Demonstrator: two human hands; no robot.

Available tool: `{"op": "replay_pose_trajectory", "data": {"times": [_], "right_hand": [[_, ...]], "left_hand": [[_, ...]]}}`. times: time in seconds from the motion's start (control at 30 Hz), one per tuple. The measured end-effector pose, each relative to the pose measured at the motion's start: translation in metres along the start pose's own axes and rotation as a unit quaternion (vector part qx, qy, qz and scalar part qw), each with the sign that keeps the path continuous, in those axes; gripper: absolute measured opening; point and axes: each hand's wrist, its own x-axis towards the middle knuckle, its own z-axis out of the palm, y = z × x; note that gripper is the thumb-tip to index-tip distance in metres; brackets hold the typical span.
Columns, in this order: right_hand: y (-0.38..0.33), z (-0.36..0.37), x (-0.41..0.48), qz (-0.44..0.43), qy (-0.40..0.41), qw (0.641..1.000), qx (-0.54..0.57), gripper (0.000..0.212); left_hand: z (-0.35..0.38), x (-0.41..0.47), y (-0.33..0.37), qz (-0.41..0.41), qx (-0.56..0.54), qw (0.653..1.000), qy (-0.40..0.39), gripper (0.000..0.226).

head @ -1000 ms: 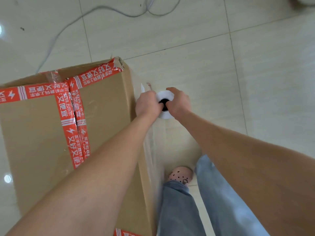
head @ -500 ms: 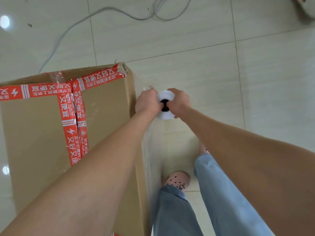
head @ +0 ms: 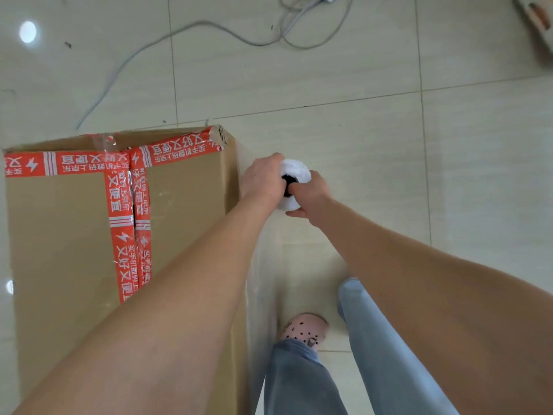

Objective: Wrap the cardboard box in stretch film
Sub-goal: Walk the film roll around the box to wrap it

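Observation:
A tall cardboard box (head: 68, 235) sealed with red printed tape stands on the tiled floor at the left. Just off its right side, near the far right corner, I hold a white roll of stretch film (head: 294, 172) upright, its dark core facing me. My left hand (head: 260, 179) grips the roll on the box side and my right hand (head: 311, 194) grips it on the other. A clear sheet of film (head: 263, 283) runs from the roll back along the box's right face towards me.
My legs in blue jeans (head: 302, 372) and a pink perforated clog (head: 303, 326) stand close beside the box. A grey cable (head: 191, 28) snakes across the floor beyond the box. Something with red markings (head: 538, 16) lies at the top right corner.
Both hands with the roll have moved a little further along the box's right side towards its far corner, and my feet have stepped forward.

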Motion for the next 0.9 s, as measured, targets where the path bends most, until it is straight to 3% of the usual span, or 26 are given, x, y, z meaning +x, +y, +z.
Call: {"op": "replay_pose_trajectory", "data": {"times": [0.2, 0.4, 0.47, 0.53, 0.63, 0.73, 0.9], "right_hand": [[-0.024, -0.005, 0.008, -0.109, 0.044, 0.982, -0.145, 0.036], [-0.044, -0.008, 0.015, -0.199, 0.071, 0.948, -0.236, 0.055], [-0.048, -0.008, 0.016, -0.170, 0.073, 0.959, -0.214, 0.060], [-0.050, -0.008, 0.016, -0.089, 0.045, 0.982, -0.158, 0.069], [-0.056, -0.006, 0.015, 0.026, -0.008, 0.999, -0.045, 0.066], [-0.057, -0.005, 0.021, 0.018, -0.015, 0.998, -0.055, 0.055], [-0.070, 0.001, 0.033, -0.039, 0.035, 0.991, -0.121, 0.064]], "left_hand": [[-0.011, 0.013, 0.004, -0.013, 0.034, 0.999, 0.006, 0.008], [-0.025, 0.029, 0.011, 0.001, 0.077, 0.996, 0.036, 0.021], [-0.031, 0.035, 0.012, -0.001, 0.080, 0.996, 0.034, 0.021], [-0.034, 0.038, 0.014, -0.016, 0.079, 0.996, 0.030, 0.024], [-0.032, 0.041, 0.019, -0.018, 0.075, 0.997, 0.019, 0.027], [-0.030, 0.048, 0.020, -0.003, 0.077, 0.997, -0.001, 0.031], [-0.041, 0.065, 0.015, 0.005, 0.107, 0.993, -0.041, 0.023]]}}
